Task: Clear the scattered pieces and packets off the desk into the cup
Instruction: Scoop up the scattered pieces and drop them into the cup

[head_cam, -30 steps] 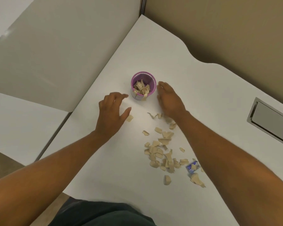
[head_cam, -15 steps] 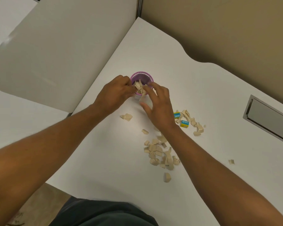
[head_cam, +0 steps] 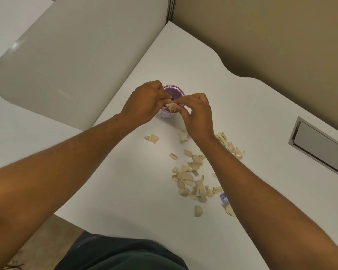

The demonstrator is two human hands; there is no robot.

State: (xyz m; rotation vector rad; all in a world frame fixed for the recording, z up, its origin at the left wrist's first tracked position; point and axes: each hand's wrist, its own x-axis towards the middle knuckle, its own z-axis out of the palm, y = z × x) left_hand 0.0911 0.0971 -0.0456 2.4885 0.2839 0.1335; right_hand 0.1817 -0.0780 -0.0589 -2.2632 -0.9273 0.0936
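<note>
White desk (head_cam: pixel 125 191) — both hands, left (head_cam: pixel 144 103) and right (head_cam: pixel 196 114), pinch tan pieces (head_cam: pixel 169 107) over the purple cup (head_cam: pixel 174 92); more bits (head_cam: pixel 191 182) lie below.

A white desk (head_cam: pixel 125 191) sits in a corner between a grey partition (head_cam: pixel 76 55) and a tan wall (head_cam: pixel 281 36).

Both hands now bunched over the purple cup (head_cam: pixel 174 90) — left hand (head_cam: pixel 144 102) and right hand (head_cam: pixel 197 112) pinching beige pieces (head_cam: pixel 169 107) at its rim. A second ago they lay spread flat on the desk (head_cam: pixel 125 191) — right beside the cup, left short of it.
</note>
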